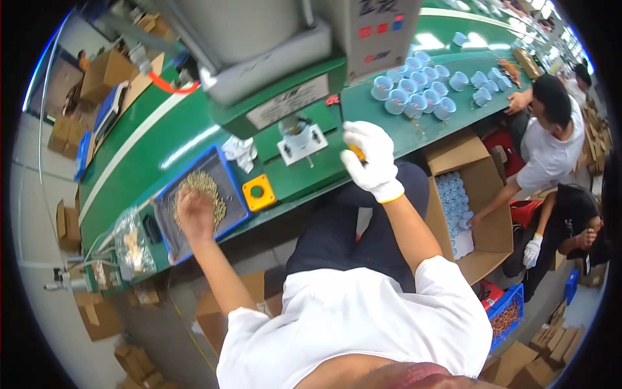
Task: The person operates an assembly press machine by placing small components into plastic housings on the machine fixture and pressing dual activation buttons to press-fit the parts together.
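Broadly, a long green bench with a smooth top slants across the scene, its near edge rising from lower left to upper right beside the seated person's dark-trousered legs. A bulky grey press with a green lower head overhangs its middle. A shallow, blue-rimmed tray with a dark grey floor sits left of the press, near that edge; bare floor shows along its upper right side, and green surface stretches beyond its far rim. The tray is nearly square, its slightly longer axis running roughly with the bench edge.

The bare left hand is lowered into the tray, fingers down among the contents; they are blurred, so I cannot tell whether it grasps anything. The white-gloved right hand is raised just right of the press, thumb apart from bent fingers; a yellow-orange patch shows between them, but I cannot tell whether it is something held.

Under the press lies a pale rectangular metal fixture plate, its long axis tilted up to the right. A yellow square block with a round green centre stands just beside the tray. Tiny tan-gold pieces lie heaped loosely around the left hand, pointing every way.
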A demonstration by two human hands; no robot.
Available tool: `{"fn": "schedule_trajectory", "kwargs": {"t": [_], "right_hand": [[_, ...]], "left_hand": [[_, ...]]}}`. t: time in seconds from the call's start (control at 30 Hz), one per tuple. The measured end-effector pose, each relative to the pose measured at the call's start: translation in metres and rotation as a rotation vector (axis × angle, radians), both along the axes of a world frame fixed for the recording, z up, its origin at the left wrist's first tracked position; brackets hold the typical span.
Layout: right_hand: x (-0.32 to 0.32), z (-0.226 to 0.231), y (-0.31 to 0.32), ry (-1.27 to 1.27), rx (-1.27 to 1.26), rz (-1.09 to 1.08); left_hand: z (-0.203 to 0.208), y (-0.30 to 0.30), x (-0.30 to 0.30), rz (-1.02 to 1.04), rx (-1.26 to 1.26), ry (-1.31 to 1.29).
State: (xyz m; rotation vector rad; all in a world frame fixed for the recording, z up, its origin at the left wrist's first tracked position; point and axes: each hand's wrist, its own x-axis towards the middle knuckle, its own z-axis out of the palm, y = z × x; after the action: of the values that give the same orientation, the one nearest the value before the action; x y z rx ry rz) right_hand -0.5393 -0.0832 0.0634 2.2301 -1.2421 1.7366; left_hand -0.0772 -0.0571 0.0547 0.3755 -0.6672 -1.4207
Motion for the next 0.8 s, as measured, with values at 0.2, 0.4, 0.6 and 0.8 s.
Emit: {"fn": "schedule_trajectory", "kwargs": {"t": [0.2,0.4,0.6,0.8], "right_hand": [[0.105,0.027,-0.023,-0.348,0.499,0.086],[0.068,0.053,-0.033,-0.384,-0.043,0.055],[-0.050,0.038,-0.157,-0.721,0.400,-0.265],[-0.076,-0.015,-0.310,0.356,0.760,-0.429]], "left_hand": [[-0.025,0.001,-0.066,0.231,0.270,-0.703],[-0.027,-0.015,-0.116,0.528,-0.121,-1.280],[-0.008,-0.016,-0.143,0.568,-0.153,-1.451],[-0.004,-0.025,-0.155,0.491,-0.141,-1.480]]}}
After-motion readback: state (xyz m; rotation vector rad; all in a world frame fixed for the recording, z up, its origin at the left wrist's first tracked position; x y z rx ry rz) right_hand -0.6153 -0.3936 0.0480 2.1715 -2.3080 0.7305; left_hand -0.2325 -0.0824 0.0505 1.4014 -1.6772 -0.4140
